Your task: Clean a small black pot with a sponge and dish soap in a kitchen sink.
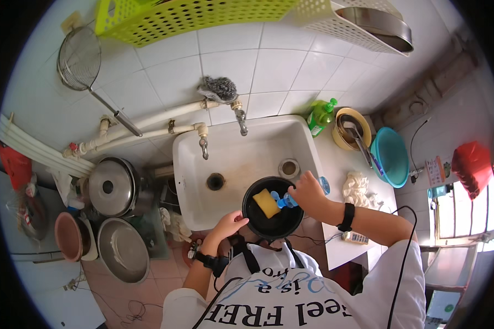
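Note:
A round black pan (267, 229) is held over the front edge of the white sink (247, 156). My left hand (226, 227) grips its rim on the left. Inside it lies a yellow sponge (266, 202). My right hand (313, 197) is closed around a blue plastic bottle (287, 201), which is tipped sideways with its flip cap hanging open beside the sponge. Most of the bottle is hidden by my fingers; its base shows past the hand. Whether liquid is coming out, I cannot tell.
Two taps, one tap (241, 123) higher, hang over the sink. A green pump bottle (321, 117), nested bowls (368, 123) and a turquoise basin (389, 156) stand on the right. At the left are a lidded steel pot (111, 187) and a steel basin (123, 251).

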`<act>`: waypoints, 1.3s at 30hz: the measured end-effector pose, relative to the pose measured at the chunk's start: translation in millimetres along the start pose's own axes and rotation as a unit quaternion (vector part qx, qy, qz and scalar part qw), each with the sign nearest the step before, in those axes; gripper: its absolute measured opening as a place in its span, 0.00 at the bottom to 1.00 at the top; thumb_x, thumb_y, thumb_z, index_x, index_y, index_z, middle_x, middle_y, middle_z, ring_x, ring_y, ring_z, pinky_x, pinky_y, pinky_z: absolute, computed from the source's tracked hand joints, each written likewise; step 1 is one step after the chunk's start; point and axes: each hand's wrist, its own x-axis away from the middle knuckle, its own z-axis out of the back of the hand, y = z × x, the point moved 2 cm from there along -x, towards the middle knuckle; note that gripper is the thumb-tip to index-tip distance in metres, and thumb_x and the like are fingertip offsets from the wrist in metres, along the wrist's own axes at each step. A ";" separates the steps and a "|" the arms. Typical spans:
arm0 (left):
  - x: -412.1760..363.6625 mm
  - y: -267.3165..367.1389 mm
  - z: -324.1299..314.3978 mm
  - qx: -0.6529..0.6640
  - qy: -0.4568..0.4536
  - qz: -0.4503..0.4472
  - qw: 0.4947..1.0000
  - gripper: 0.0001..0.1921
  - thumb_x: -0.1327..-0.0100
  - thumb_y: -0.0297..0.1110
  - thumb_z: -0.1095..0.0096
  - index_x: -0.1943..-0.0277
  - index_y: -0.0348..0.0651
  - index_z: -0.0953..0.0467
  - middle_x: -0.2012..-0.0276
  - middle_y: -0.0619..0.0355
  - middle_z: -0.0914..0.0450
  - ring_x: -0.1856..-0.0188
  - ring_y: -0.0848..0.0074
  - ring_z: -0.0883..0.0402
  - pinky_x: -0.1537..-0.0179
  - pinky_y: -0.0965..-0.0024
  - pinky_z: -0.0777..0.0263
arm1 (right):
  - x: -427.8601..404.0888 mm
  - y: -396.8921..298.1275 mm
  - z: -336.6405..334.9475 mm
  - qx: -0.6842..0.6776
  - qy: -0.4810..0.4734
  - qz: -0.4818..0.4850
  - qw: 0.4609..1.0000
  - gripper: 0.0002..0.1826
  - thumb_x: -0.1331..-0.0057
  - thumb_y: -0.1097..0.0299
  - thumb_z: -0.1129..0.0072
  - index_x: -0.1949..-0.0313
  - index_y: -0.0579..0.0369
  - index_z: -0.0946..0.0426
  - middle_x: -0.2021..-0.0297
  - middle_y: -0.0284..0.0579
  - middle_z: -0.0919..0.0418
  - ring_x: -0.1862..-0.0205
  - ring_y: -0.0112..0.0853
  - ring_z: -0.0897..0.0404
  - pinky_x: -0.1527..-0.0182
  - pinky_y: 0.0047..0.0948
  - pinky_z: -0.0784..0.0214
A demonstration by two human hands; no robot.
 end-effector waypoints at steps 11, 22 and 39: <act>-3.6 4.5 4.5 -0.043 0.005 -0.023 0.999 0.14 0.44 0.41 0.41 0.71 0.36 0.30 0.79 0.59 0.29 0.76 0.77 0.33 0.72 0.73 0.37 | -20.4 -9.7 37.2 0.084 -0.057 0.025 0.995 0.05 0.52 0.67 0.45 0.73 0.46 0.27 0.77 0.32 0.26 0.65 0.29 0.29 0.56 0.30 0.49; -6.8 7.5 5.8 -0.027 0.001 -0.026 0.999 0.15 0.45 0.41 0.41 0.73 0.35 0.30 0.79 0.57 0.27 0.76 0.76 0.31 0.72 0.72 0.35 | -23.9 -11.0 42.9 0.118 -0.079 0.008 0.990 0.05 0.51 0.66 0.45 0.72 0.44 0.26 0.75 0.32 0.25 0.63 0.29 0.29 0.54 0.31 0.50; -16.0 3.5 9.5 -0.036 -0.043 -0.017 0.998 0.16 0.46 0.42 0.40 0.73 0.34 0.28 0.78 0.51 0.24 0.75 0.69 0.27 0.71 0.69 0.34 | -22.2 -13.9 51.2 0.098 -0.111 -0.009 0.989 0.10 0.54 0.66 0.43 0.70 0.50 0.25 0.74 0.34 0.25 0.62 0.32 0.29 0.54 0.32 0.50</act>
